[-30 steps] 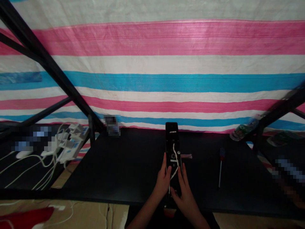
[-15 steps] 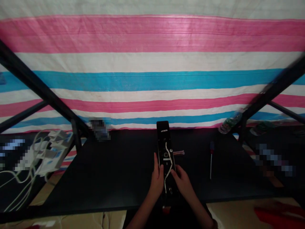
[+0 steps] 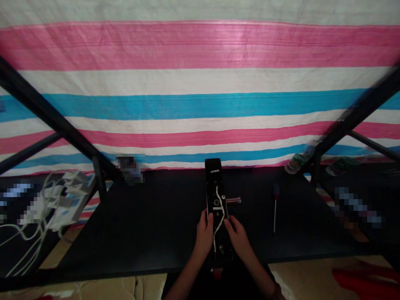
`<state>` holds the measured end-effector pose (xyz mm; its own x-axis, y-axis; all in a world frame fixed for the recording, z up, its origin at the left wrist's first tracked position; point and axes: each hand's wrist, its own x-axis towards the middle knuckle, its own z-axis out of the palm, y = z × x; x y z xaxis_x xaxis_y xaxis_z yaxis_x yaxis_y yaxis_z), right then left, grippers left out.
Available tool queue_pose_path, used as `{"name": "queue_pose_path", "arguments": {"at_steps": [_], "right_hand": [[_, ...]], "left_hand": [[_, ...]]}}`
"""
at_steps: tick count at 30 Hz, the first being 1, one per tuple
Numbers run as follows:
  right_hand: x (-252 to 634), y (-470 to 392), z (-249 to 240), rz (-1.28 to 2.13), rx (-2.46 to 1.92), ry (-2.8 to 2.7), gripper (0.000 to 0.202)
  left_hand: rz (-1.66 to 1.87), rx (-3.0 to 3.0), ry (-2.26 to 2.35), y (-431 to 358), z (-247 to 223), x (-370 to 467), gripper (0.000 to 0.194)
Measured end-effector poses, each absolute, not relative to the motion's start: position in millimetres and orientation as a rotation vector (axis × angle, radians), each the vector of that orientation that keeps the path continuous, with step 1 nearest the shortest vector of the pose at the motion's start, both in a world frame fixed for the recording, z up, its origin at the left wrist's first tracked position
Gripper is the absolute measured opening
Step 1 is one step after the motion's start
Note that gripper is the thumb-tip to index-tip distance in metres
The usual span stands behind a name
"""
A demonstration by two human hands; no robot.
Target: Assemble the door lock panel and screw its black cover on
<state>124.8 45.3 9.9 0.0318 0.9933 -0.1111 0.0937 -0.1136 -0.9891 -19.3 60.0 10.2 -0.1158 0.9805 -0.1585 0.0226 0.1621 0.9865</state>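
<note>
Here a long black panel (image 3: pixel 216 208) lies lengthwise on the dark surface (image 3: pixel 150 225), its far end pointing at the striped tarpaulin (image 3: pixel 200 83) that hangs behind, its near end at the surface's front edge between the person's two hands. A white wire (image 3: pixel 218 212) snakes down the panel's upper face, past a round fitting near its middle. The left hand (image 3: pixel 203 235) lies against the panel's left edge with its fingers (image 3: pixel 210 218) curled onto that side, the thumb resting on the top face; the right hand (image 3: pixel 239 238) holds the right edge likewise, its fingers (image 3: pixel 227 223) bent narrowly around the panel near the wire. Both hands thus grip the panel from either side. Just beside the panel on the right, a small metal handle (image 3: pixel 233 200) sticks out sideways. Farther right, well apart from the hands, a screwdriver (image 3: pixel 275 208) with a blue and red grip lies on the surface, tip toward the person. At the left, beyond a black frame post (image 3: pixel 97 177), a tangle of white cables and plugs (image 3: pixel 59 200) sits on a neighbouring surface. A plastic bottle (image 3: pixel 298 161) lies at the far right corner
</note>
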Motion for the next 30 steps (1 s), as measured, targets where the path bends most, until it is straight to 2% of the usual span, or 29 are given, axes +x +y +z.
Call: {"name": "queue_pose_path", "arguments": {"at_steps": [10,20,30], "right_hand": [[130.2,43.2,7.4,1.254,-1.335,-1.227,0.046],[131.3,39.1,7.1,1.219,-1.303,-1.221,0.052],[131.4,42.7,4.7,1.238,-1.284,-1.219,0.044]], "left_hand": [[1.171,0.980,1.425,68.7,17.4,-18.7,0.045],[1.300,1.017,1.380,152.1,36.7,-26.4,0.046],[1.376,1.017,1.414,147.8,23.8,-13.6,0.048]]}}
